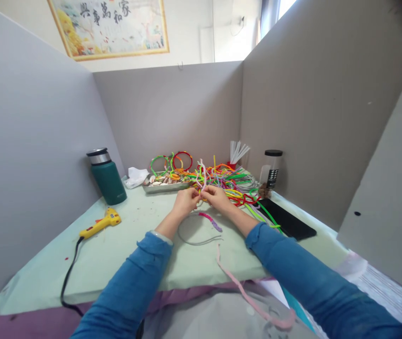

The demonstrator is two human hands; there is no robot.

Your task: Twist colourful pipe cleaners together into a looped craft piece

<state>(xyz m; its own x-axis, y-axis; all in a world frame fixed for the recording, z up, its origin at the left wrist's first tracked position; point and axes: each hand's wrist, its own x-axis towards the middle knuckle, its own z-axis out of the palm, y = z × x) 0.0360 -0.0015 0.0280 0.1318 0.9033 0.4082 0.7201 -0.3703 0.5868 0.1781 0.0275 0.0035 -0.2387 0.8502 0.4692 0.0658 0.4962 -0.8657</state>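
Note:
My left hand [187, 199] and my right hand [216, 196] meet over the middle of the table, fingertips pinched close together on a pale pink fuzzy stem [203, 175] that sticks up between them. Just below my hands lies a thin grey wire hoop [197, 244], partly wrapped in pink and purple. A long pink fuzzy strip [239, 286] hangs over the table's front edge. Behind my hands spreads a heap of many-coloured fuzzy stems [238, 181].
A metal tray [167, 188] of shells stands behind my left hand, with finished-looking coloured hoops [183, 161] behind it. At left are a green bottle [109, 181] and yellow glue gun [100, 223]; at right, a black tablet-like slab [287, 220] and clear jar [271, 172].

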